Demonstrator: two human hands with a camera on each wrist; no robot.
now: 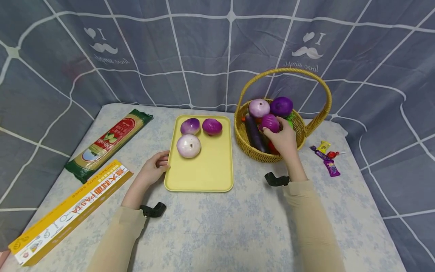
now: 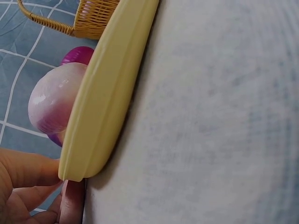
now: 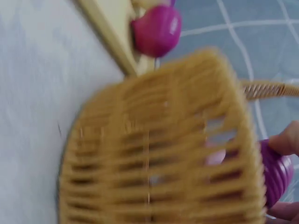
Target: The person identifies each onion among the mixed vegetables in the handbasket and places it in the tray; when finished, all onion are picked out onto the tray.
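My right hand point(image 1: 284, 140) reaches into a wicker basket point(image 1: 253, 153) and holds a ridged purple onion point(image 1: 270, 123) between thumb and fingers. The right wrist view shows the same onion point(image 3: 277, 172) just past the basket's rim. Around it in the basket lie a pale onion point(image 1: 259, 108), a smooth dark purple vegetable point(image 1: 281, 106) and an eggplant point(image 1: 255, 133). My left hand point(image 1: 153, 167) pinches the left edge of a yellow tray point(image 1: 204, 177). On the tray sit a large pale onion point(image 1: 188, 146), a purple-and-white onion point(image 1: 190, 126) and a magenta onion point(image 1: 212, 127).
A green pasta packet point(image 1: 109, 145) and a long yellow pasta box point(image 1: 71, 213) lie at the left. Several wrapped candies point(image 1: 327, 155) lie right of the basket. The basket's tall handle point(image 1: 283, 70) arches above it. A grey checked curtain point(image 1: 204, 49) hangs behind the table.
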